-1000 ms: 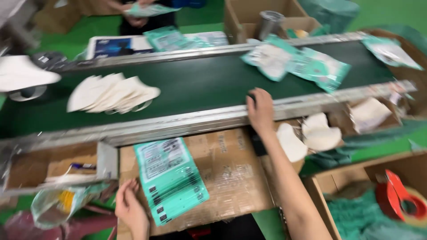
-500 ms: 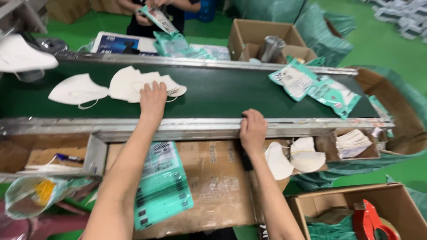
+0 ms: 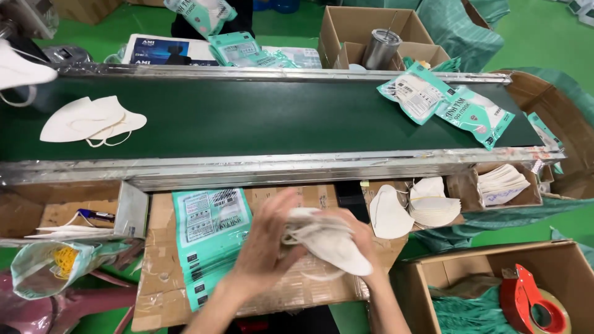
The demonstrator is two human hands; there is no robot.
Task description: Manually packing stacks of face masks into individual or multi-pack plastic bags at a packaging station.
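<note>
Both my hands hold a small stack of white folded masks over the cardboard work surface in front of the conveyor. My left hand grips the stack from the left, my right hand from the right; both are blurred. A pile of teal pouches lies just left of my hands. More white masks rest on the dark green belt at the left, and two filled teal pouches lie at its right end.
Stacks of white masks sit in trays right of my hands. A red tape dispenser lies in a box at lower right. A metal tumbler stands in a box beyond the belt. Another person's hand holds a pouch at top.
My left hand came back from the belt with masks, and my right hand left the rail. Both now meet on the stack over the cardboard.
</note>
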